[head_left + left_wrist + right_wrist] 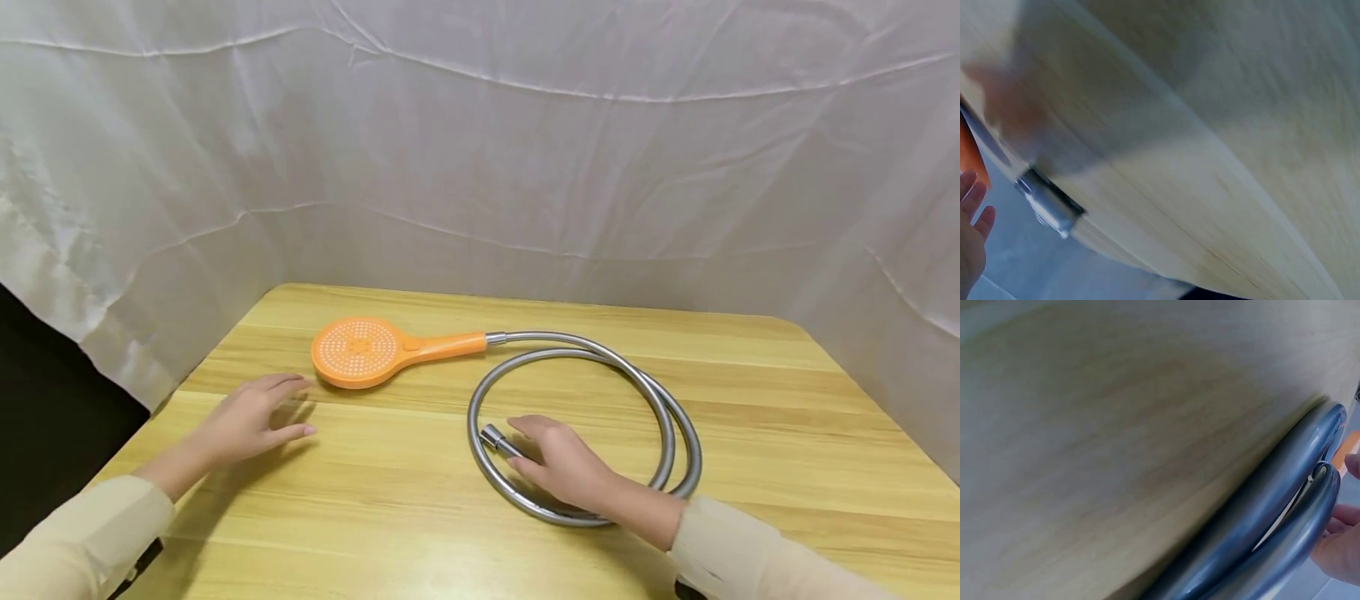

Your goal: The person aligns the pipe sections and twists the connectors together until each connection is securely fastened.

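An orange hand shower (358, 352) lies spray face up on the wooden table, its handle pointing right. From the handle a chrome shower hose (555, 337) runs off and coils into loops. My left hand (251, 417) is just left of and in front of the spray head, fingers spread, holding nothing; part of it shows beside the orange handset in the left wrist view. Inside the coil, my right hand (566, 467) hovers around the hose's free end, its metal nut (492, 437) showing beyond thumb and fingers. The right wrist view catches fingertips behind the hose (1260, 494).
The wood-grain table (375, 500) has rounded far corners. White cloth (480, 183) hangs behind it and along both sides. A dark gap (60, 417) shows past the left edge.
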Motion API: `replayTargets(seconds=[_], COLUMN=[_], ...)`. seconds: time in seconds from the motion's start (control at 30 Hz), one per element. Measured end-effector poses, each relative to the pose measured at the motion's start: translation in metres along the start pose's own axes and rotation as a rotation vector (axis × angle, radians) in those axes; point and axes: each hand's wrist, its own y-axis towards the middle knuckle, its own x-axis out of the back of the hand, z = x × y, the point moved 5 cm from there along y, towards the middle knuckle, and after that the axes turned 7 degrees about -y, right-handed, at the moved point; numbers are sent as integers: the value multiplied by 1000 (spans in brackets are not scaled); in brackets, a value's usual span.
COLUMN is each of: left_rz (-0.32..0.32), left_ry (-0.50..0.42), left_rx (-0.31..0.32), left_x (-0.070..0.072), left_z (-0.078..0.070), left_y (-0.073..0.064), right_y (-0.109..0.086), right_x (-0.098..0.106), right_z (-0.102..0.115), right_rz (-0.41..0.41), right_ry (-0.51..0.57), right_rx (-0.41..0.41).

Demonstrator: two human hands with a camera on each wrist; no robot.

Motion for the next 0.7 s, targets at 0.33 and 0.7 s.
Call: replayTargets(seconds=[0.33, 0.7], left_rz=[26, 66], left_ry=[3, 7], left_rx=[41, 103], left_x=[11, 15], left_z=[32, 51], left_y=[-9, -13], right_y=[7, 9], right_x=[-5, -12], right_z=[-1, -5], right_rz=[-18, -19], right_ry=[24, 48], right_rx=[-51, 9])
